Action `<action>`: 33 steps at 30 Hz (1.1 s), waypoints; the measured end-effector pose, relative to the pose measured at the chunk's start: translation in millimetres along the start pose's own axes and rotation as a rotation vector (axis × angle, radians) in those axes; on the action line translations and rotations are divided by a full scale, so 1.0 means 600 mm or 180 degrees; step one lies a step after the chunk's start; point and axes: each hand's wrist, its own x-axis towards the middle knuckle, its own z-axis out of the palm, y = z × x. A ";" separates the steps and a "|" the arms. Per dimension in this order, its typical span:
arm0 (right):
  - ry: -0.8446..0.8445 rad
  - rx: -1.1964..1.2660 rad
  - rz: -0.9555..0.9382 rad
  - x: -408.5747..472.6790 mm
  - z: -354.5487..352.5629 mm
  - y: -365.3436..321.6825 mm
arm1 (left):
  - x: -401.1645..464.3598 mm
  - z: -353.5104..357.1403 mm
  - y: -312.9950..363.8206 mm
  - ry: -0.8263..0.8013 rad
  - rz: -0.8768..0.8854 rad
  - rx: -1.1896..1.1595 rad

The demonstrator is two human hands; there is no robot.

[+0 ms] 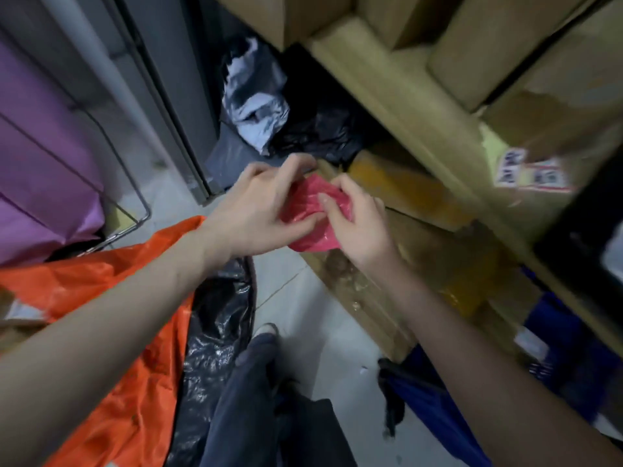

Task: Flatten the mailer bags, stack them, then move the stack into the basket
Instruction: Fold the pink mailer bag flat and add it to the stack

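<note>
A crumpled pink mailer bag (pixel 308 210) is held in mid-air between both hands, above the floor and the front edge of a low shelf. My left hand (pixel 259 210) grips its left side with fingers curled over the top. My right hand (pixel 354 224) pinches its right side, thumb on the plastic. A grey-and-white crumpled mailer bag (pixel 256 106) and a black one (pixel 320 129) lie beyond the hands at the foot of the shelf. An orange bag (pixel 111 298) and a shiny black bag (pixel 215 332) lie lower left. The picture is blurred.
Wooden shelving (pixel 404 96) with cardboard boxes (pixel 505 45) fills the right side. A wire basket (pixel 128 183) with purple material (pixel 40 146) stands at left. Yellow packages (pixel 404 187) sit on the lower shelf. Blue fabric (pixel 438 409) lies lower right. My leg and shoe (pixel 259 365) are on the grey floor.
</note>
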 end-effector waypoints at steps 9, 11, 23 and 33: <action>0.0898 -0.0154 -0.0532 -0.036 -0.309 -0.231 | 0.130 -0.261 0.233 0.0938 0.0453 -0.0278; 0.1193 -0.0143 -0.0573 -0.058 -0.370 -0.257 | 0.151 -0.287 0.281 0.1114 0.0278 -0.0487; 0.2755 -0.0385 -0.0455 -0.204 -0.625 -0.313 | 0.235 -0.343 0.557 0.1024 0.1209 -0.0826; 0.3291 -0.0980 -0.0002 -0.218 -0.732 -0.300 | 0.318 -0.342 0.661 0.1501 0.1478 -0.0392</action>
